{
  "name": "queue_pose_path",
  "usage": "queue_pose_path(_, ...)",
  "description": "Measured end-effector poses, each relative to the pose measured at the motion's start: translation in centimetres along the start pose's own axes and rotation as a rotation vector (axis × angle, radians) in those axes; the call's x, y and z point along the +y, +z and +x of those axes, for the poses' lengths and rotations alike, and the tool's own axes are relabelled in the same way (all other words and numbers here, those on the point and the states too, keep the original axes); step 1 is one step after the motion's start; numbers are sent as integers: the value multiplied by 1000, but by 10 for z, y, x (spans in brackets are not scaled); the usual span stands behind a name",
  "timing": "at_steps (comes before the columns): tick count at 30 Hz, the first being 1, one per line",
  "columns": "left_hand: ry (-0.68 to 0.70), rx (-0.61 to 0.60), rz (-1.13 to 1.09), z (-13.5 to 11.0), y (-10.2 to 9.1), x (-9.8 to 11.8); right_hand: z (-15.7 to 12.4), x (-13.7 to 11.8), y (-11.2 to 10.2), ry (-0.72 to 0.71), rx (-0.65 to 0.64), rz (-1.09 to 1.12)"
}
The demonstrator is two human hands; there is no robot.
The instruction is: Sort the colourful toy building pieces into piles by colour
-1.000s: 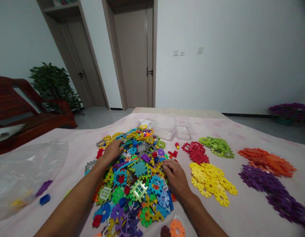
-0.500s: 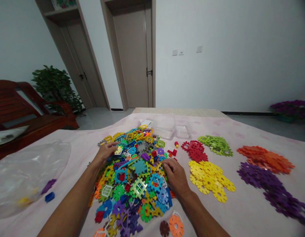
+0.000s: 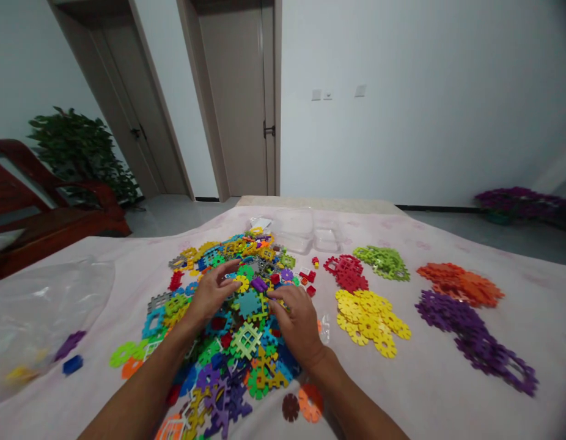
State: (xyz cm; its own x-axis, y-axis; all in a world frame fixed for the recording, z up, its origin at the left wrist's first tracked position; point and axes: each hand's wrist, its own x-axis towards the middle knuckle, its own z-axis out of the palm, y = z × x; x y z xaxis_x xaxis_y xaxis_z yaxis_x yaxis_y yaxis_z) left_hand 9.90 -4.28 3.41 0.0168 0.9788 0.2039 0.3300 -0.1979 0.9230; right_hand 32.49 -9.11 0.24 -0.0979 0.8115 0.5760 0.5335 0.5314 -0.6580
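Observation:
A big heap of mixed coloured plastic interlocking pieces [image 3: 246, 330] lies on a pink cloth [image 3: 430, 391] in front of me. My left hand [image 3: 212, 296] rests on the heap's upper left, thumb and fingers curled round a yellow round piece [image 3: 241, 283]. On the heap's right side sits my right hand [image 3: 297, 321], its fingertips bent down and pinched into the pieces; what they hold is hidden. Sorted piles lie to the right: red [image 3: 347, 272], green [image 3: 382, 261], yellow [image 3: 370, 321], orange [image 3: 459, 284] and purple [image 3: 470, 336].
Clear plastic containers [image 3: 301, 229] stand behind the heap. A crumpled clear bag [image 3: 40, 311] lies at the left, with a purple piece [image 3: 69, 343] and a blue piece [image 3: 73, 365] beside it. A red wooden chair [image 3: 44, 208], a plant [image 3: 76, 153] and doors are beyond.
My left hand came down and right from the heap's far left toward its middle. My right hand shifted left and up. The heap spread out to the left, and the view panned.

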Motion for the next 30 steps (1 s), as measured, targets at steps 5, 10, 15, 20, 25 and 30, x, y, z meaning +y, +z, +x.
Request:
queue_pose_path(5,25,-34,-35,-10,23,12,6,-6,8,131,4,26)
queue_pose_path(10,-16,-118,-66,-22,39,21,7,-4,15,197,32,0)
queue_pose_path(15,-63,-96,-131,-24,43,22,9,-1,15,279,-21,130)
queue_pose_path(20,-93,42,-104,-14,23,12,16,7,3,335,-24,241)
queue_pose_path(25,-154,-103,146,3,-28,-15,33,30,-41,369,-103,159)
queue_pose_path(30,-102,21,476,25,-61,-34,35,69,-118,424,-220,-255)
